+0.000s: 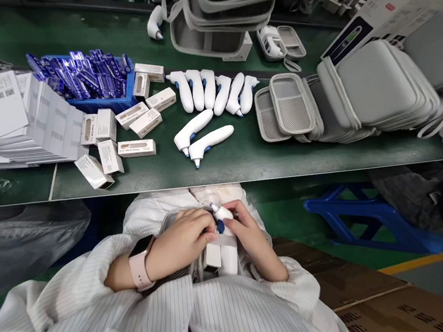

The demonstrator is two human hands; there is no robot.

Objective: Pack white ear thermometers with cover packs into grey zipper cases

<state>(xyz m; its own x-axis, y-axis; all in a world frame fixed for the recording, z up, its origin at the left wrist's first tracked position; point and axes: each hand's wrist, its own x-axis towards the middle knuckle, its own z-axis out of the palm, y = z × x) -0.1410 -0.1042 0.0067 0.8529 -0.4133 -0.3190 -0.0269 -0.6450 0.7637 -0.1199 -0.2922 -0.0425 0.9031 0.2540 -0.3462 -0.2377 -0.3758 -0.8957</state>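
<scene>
Below the table edge, over my lap, both hands close around a white thermometer point(225, 242) with a blue button. My left hand point(181, 244), with a pink watch at its wrist, has its fingers curled and pinches at the blue button. My right hand point(250, 239) wraps the device from the right side. A small white box point(212, 256) and the edge of a grey case point(170, 219) lie under my hands, mostly hidden.
On the green table point(246, 158) lie several white thermometers point(210, 92), small white boxes point(137, 147), a blue bin of purple packets point(89, 77), stacked leaflets point(13, 119) and open grey cases point(289, 107). A blue stool point(365, 213) stands at right, cardboard point(389, 316) beside it.
</scene>
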